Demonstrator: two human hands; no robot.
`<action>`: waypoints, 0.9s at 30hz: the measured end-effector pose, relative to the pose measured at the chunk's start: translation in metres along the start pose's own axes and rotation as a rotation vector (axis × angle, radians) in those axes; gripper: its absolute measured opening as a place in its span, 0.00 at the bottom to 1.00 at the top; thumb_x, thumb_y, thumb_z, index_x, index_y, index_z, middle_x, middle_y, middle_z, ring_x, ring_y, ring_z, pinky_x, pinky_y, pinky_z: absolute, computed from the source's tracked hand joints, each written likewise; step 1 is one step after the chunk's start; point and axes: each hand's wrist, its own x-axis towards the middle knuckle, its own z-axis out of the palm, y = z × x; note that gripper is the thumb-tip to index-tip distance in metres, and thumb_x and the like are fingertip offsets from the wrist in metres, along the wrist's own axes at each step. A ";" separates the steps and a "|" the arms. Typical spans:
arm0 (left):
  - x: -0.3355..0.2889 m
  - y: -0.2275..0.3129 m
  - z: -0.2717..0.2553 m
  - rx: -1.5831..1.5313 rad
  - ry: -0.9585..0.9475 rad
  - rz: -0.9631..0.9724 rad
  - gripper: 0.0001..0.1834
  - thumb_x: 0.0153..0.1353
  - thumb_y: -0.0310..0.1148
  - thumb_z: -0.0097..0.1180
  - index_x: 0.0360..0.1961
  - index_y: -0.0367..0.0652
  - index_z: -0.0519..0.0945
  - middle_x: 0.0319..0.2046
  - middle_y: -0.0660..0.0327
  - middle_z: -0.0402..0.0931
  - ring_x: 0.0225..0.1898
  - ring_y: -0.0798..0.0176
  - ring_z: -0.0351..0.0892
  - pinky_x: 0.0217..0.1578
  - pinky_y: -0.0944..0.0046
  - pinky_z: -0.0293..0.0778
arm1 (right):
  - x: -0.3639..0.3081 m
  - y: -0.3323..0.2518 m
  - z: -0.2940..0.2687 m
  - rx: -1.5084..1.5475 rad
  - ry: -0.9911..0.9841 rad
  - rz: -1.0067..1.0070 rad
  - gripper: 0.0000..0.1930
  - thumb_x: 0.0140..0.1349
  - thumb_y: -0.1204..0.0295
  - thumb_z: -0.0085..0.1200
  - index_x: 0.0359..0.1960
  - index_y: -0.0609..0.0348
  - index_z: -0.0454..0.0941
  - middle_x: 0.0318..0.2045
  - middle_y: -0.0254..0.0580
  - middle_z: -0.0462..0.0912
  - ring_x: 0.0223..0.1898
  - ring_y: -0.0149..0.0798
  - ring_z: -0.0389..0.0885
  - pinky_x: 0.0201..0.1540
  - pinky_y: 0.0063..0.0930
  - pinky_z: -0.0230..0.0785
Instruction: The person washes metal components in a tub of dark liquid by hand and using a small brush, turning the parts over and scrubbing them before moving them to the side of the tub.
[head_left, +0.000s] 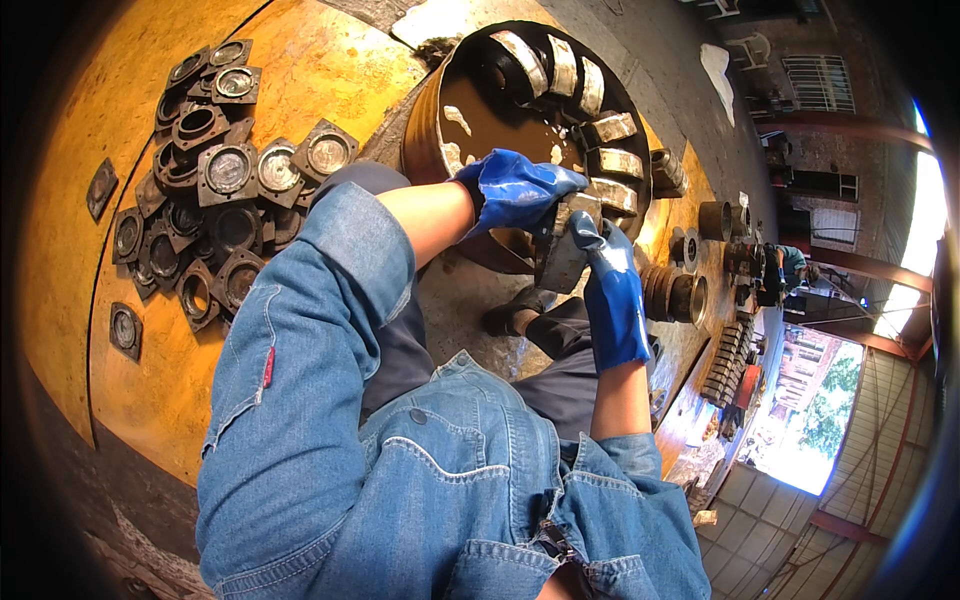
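Observation:
My left hand [515,192], in a blue rubber glove, has its fingers bent over the upper end of a blocky grey metal casting [562,262]. My right hand [612,295], gloved the same, grips the casting's right side with the thumb over its top. The casting is tilted at the near rim of a large round metal tub [425,130]. Brown liquid [500,120] covers the tub's bottom. Several similar metal castings [614,163] stand in a curve along the tub's far and right inner wall. The fingertips behind the held casting are hidden.
A heap of square-flanged metal rings [228,172] lies on the yellow metal plate [310,60] at the left. Ribbed cylindrical parts [685,298] and other rings [715,220] stand to the right. A dark shoe [515,312] is on the floor below the tub.

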 end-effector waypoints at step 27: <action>-0.010 0.026 -0.023 -0.101 -0.123 -0.124 0.25 0.83 0.39 0.43 0.77 0.53 0.71 0.70 0.57 0.76 0.66 0.58 0.80 0.68 0.60 0.75 | 0.001 0.001 -0.002 -0.053 0.008 -0.011 0.26 0.77 0.57 0.56 0.64 0.67 0.79 0.56 0.40 0.85 0.58 0.34 0.79 0.65 0.29 0.67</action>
